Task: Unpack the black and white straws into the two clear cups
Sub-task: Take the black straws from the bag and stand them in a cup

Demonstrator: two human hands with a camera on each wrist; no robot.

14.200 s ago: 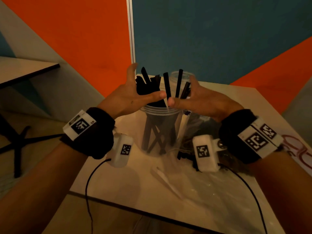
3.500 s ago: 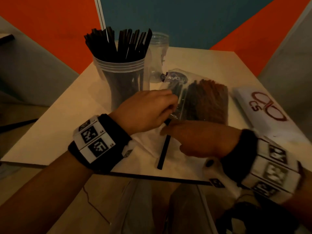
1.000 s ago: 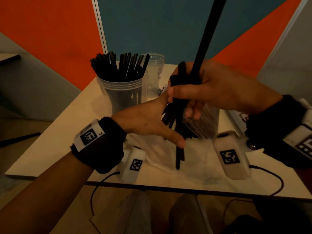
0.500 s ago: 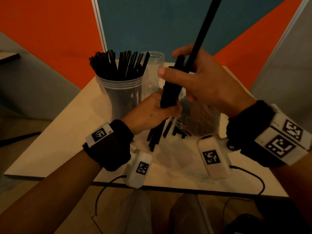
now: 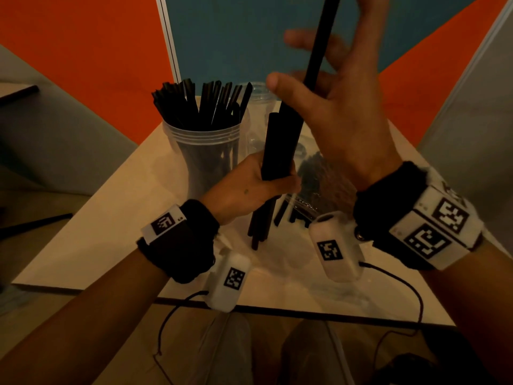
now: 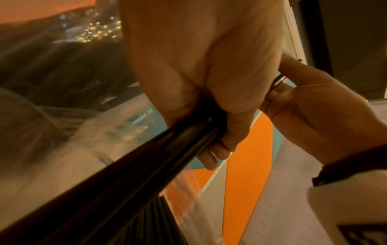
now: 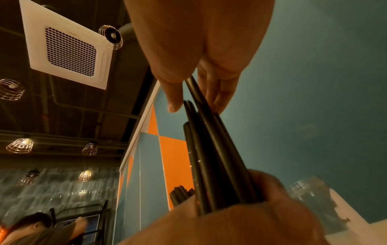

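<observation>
A person is sitting at a pale wooden table (image 5: pixel 83 240), seen from a head camera looking down at both hands. The left hand (image 5: pixel 249 187) is curling its fingers tightly around a small bundle of black plastic straws (image 5: pixel 277 145), holding it upright just in front of the tall clear plastic cup packed with black straws (image 5: pixel 205 151). The right hand (image 5: pixel 341 112) is hovering above the bundle with fingers spread and mostly straight; one longer black straw (image 5: pixel 319 51) is passing between its thumb and fingers, sticking up well above the others. Whether the hand is actually pinching it is unclear.

A second clear cup (image 5: pixel 258 118) is standing just behind and to the right of the full cup, and appears to be holding no straws. To the right of the full cup, a crumpled clear plastic wrapper (image 5: pixel 319 179) with more dark straws is lying on the table.

Judging from this, the black straws are mostly unpacked, with this bundle waiting to go in. No white straws are visible anywhere, so that half looks unstarted.
</observation>
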